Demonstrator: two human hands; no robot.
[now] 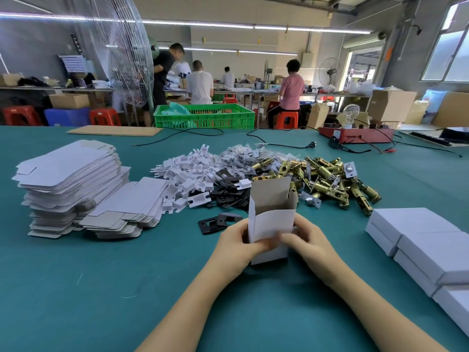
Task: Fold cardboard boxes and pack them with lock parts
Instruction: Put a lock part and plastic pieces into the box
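A small white cardboard box [272, 219] stands upright over the green table, its top flaps open and its brown inside showing. My left hand [237, 241] grips its left side and my right hand [305, 241] grips its right side, thumbs on the near face. Beyond the box lie a heap of brass latch bolts [327, 180], black strike plates [228, 193], white cardboard inserts [189, 171] and small bagged parts [241, 154]. One black plate [218, 221] lies alone just left of the box. Flat box blanks [68, 186] are stacked at left.
Several closed white boxes [426, 247] sit along the right edge. A green crate [204, 115], a red tester with a bulb [355, 134] and black cables [279, 144] lie at the table's far side. People work at benches beyond.
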